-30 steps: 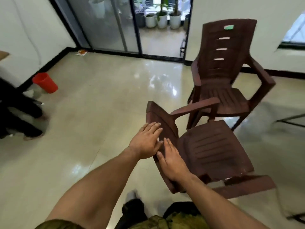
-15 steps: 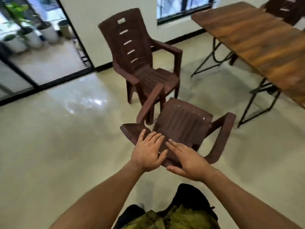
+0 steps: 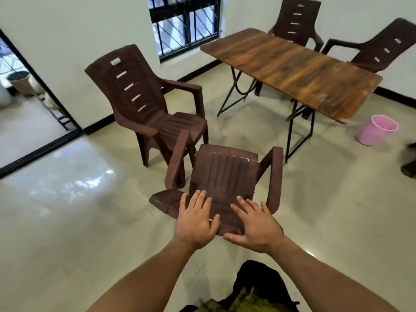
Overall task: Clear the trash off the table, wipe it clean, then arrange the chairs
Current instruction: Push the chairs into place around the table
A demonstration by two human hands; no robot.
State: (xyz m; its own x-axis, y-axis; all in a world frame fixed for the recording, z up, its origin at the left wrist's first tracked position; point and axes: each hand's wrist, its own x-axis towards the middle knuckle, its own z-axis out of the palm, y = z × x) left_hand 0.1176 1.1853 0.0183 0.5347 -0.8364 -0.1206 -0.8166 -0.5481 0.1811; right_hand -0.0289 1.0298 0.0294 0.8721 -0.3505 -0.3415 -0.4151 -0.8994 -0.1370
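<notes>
A dark brown plastic armchair (image 3: 225, 170) stands right in front of me, its seat facing away toward the wooden folding table (image 3: 292, 68). My left hand (image 3: 195, 219) and my right hand (image 3: 254, 226) lie side by side on its backrest, fingers spread and straight, thumbs at the near edge. A second brown armchair (image 3: 144, 102) stands just beyond on the left, its seat front close to the near chair's left armrest. Behind the table stand two more brown chairs, one at the far end (image 3: 295, 21) and one at the right (image 3: 382, 50).
A pink bin (image 3: 378, 129) sits on the floor under the table's right end. Someone's dark shoe (image 3: 409, 167) shows at the right edge. A barred window (image 3: 186, 21) is in the far wall and a doorway (image 3: 27, 104) opens at left. Glossy tiled floor spreads to my left.
The view has swung right, bringing the table and far chairs into sight. The near chair has turned with my hands to face the table, and my hands have moved apart on its backrest.
</notes>
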